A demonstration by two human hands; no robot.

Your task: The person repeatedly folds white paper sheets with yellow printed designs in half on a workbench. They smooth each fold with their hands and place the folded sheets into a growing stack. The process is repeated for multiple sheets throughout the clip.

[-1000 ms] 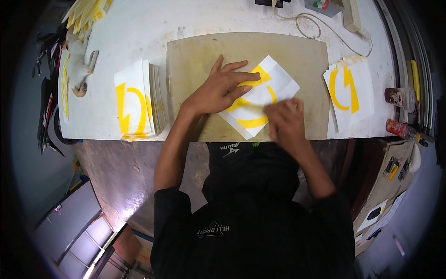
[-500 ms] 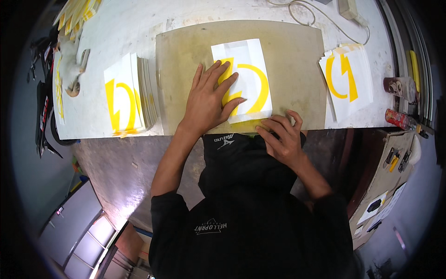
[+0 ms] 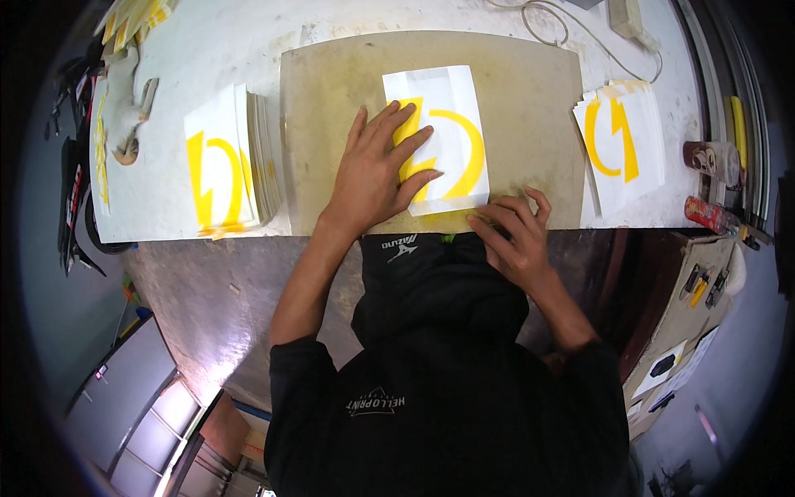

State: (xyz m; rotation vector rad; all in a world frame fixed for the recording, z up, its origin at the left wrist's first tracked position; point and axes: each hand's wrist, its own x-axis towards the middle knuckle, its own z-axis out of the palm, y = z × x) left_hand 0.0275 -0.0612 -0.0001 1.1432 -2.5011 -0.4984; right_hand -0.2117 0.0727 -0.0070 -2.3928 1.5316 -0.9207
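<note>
A flat white paper bag (image 3: 451, 91) with a yellow lightning-bolt and arc print lies upright on a tan mat (image 3: 331, 91) in front of me. My left hand (image 3: 377, 166) lies across its left side, fingers spread and pressed on the print, holding nothing. By the bag's lower right corner, my right hand (image 3: 520, 236) has its fingers bent and apart, with the index fingertip at the lower edge, over a yellowish strip. Its thumb is mostly hidden. Nothing is visibly gripped in it.
Stacks of similar printed bags stand left (image 3: 217, 120) and right (image 3: 650, 149) of the mat. A pale cat (image 3: 124, 108) lies at the far left. Toward the right edge are a plastic cup (image 3: 710, 161), a red bottle (image 3: 710, 214) and a cable (image 3: 596, 37).
My right hand has slid slightly rightward along the bag's lower edge. My left hand stays spread on the bag, and the whole view has shifted a little.
</note>
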